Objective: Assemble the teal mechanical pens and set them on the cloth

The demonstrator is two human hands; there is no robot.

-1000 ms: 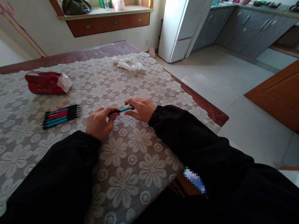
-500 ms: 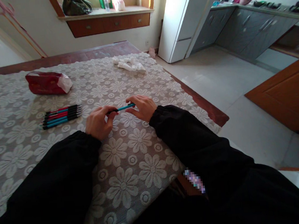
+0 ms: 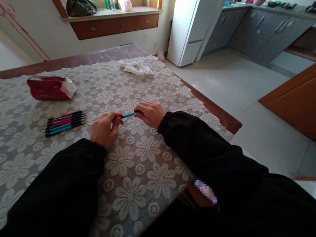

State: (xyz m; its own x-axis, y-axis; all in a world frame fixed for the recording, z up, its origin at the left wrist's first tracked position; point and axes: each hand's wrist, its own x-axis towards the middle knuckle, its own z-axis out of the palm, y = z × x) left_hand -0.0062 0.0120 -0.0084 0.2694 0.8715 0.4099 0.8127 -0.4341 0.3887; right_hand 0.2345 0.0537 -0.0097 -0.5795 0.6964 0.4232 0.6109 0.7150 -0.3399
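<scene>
At about ten o'clock from my hands, a red tissue pack (image 3: 51, 87) lies on the lace tablecloth (image 3: 130, 180), well apart from what I am doing. Nearer, at roughly nine o'clock, a bundle of pens (image 3: 65, 123) lies side by side in blue, red and black, their long axes running nearly left to right, just beside my left hand but not touching it.

My left hand (image 3: 104, 129) rests low over the cloth, its fingers curled and pinched on the dark end of a teal pen (image 3: 128, 115). The pen sits between my two hands, held slightly above the cloth, its long axis running from about eight o'clock to two o'clock, almost level. My right hand (image 3: 152, 114) closes on the other end, fingertips bent over the tip so that end is hidden. Both hands are grasping the same pen, one at each end, and neither is nearer than the other; the teal middle is the only part that shows. I cannot tell whether the pen is one piece or two parts meeting there.

Farther off, at twelve o'clock, a crumpled white tissue (image 3: 136, 68) lies near the far edge of the cloth.
</scene>
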